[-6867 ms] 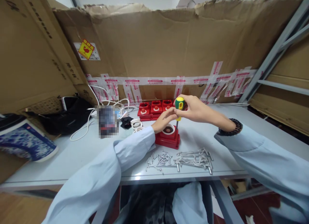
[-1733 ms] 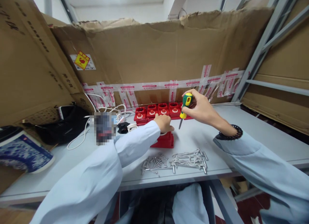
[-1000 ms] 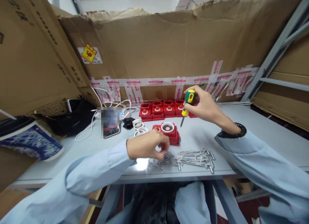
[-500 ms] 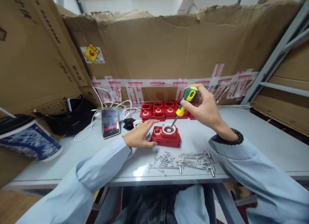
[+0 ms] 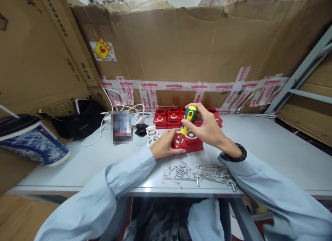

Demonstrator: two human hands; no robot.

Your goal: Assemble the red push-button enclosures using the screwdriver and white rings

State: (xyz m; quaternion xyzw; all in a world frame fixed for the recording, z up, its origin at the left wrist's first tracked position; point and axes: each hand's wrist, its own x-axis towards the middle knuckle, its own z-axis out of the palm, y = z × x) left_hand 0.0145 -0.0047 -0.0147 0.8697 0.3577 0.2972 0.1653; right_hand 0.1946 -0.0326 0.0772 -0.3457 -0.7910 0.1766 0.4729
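Note:
My right hand [image 5: 209, 128] is closed around the green-and-yellow handle of a screwdriver [image 5: 191, 113]. The shaft slants down to the left end of a red box [image 5: 193, 148], beside the box's small round red part. A white ring with a dark centre [image 5: 192, 136] sits on the box's right half, partly behind the hand. My left hand [image 5: 164, 145] grips the box's left end, thumb along the front and fingers at the back. In front of the box lie loose screws [image 5: 182, 170] and a bundle of white cords with metal rods [image 5: 214, 173].
Several similar red boxes [image 5: 173, 119] line the back of the table. White rings [image 5: 152, 132] and a black part [image 5: 141, 129] lie left of my hands. Further left are a blurred-over phone [image 5: 121, 128], cables, a black bag [image 5: 89, 118] and a blue-and-white cup [image 5: 38, 144].
The screwdriver has moved from the white ring to the left end of the red box. My left hand has moved right and now grips the box, which is slightly turned. The view has shifted slightly.

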